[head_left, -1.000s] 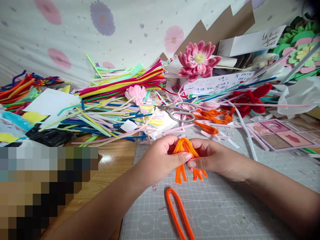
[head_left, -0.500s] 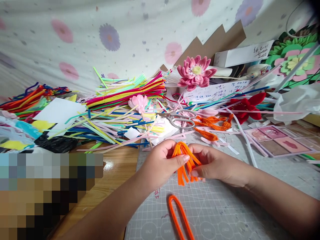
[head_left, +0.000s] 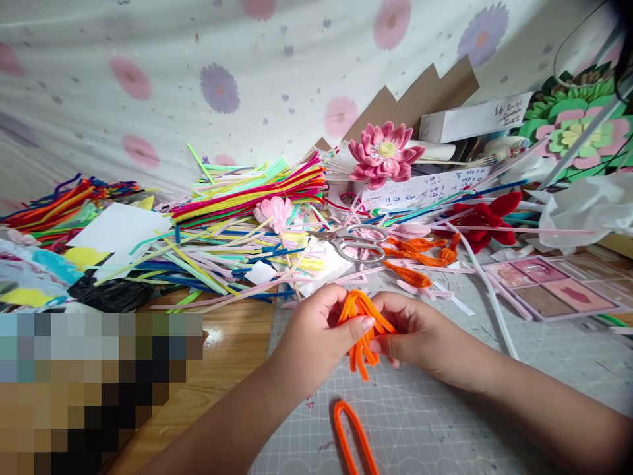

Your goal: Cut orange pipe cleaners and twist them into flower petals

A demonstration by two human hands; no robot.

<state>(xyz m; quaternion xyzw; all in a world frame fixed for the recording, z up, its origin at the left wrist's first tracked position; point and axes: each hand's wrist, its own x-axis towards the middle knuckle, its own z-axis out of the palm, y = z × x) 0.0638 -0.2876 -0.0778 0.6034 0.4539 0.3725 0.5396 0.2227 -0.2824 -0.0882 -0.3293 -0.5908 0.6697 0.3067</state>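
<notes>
Between my two hands is a bunch of orange pipe cleaners [head_left: 363, 305], bent over at the top with several strands hanging down. My left hand [head_left: 324, 326] pinches the bunch from the left, its thumb lying across the front. On the other side my right hand [head_left: 413, 330] grips the strands lower down, with thumb and fingers closed on them. Nearer to me on the grey cutting mat [head_left: 425, 409] lies a bent orange pipe cleaner loop [head_left: 353, 435], running out of the bottom of the view. Finished-looking orange pieces [head_left: 413, 254] rest just beyond my hands.
Scissors [head_left: 353, 243] lie behind my hands beside heaps of coloured pipe cleaners [head_left: 252, 198]. A pink fuzzy flower [head_left: 386, 152] stands at the back, a red one [head_left: 487, 221] to its right. At right sits a makeup palette [head_left: 554, 287]; wooden tabletop [head_left: 217, 369] shows at left.
My right thumb and fingers have shifted slightly left along the lower strands, which now hang closer together. The whole view has tipped a little, lowering most things in the picture.
</notes>
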